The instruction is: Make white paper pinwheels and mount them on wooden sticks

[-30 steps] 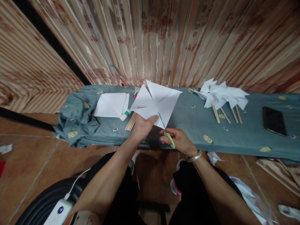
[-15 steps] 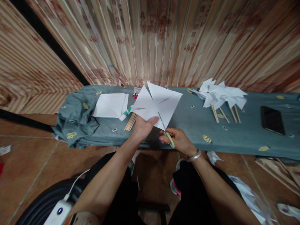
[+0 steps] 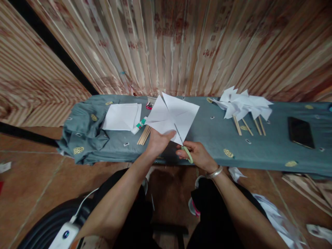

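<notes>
The cloth-covered counter (image 3: 207, 148) lies beneath a white paper square (image 3: 173, 114), slit inward, corners toward eleven, two, five and nine o'clock. At its seven o'clock, the left hand (image 3: 159, 140) pinches it, thumb on top. At five, the right hand (image 3: 198, 154) curls round green-handled scissors (image 3: 188, 154), long axis five-to-eleven, blades toward eleven.

Room between held paper (image 3: 172, 119) and pinwheels (image 3: 243, 103)

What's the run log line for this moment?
left hand: holds paper | right hand: holds scissors at paper's near corner | on right: pinwheels, phone
</notes>
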A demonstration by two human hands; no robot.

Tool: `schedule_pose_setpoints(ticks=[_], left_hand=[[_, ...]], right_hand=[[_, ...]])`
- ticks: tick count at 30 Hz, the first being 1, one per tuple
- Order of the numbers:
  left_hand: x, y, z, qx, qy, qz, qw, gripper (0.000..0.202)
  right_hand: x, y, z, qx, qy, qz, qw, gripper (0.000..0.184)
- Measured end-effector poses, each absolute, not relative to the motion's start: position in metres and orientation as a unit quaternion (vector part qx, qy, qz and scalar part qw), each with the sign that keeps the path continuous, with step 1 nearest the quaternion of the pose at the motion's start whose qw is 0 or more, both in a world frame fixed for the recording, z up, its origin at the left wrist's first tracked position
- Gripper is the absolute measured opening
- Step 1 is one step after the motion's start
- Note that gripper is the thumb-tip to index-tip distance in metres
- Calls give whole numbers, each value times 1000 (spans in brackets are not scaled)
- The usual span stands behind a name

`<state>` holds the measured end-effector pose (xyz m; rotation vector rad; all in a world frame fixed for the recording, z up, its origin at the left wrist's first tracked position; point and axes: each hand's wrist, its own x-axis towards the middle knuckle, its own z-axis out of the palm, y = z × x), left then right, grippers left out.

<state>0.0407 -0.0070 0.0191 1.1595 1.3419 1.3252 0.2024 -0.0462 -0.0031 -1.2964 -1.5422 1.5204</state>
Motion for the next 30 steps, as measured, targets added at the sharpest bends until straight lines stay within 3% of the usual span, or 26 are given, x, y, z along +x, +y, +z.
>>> schedule_pose_setpoints(ticks=[12,30], left_hand=[[40,-9,17,488,541,523,442,28],[40,-10,20,487,546,518,442,31]], right_hand=[[203,-46,0,-491,-595,560,303,43],[203,-46,-4,-488,-604,552,303,43]])
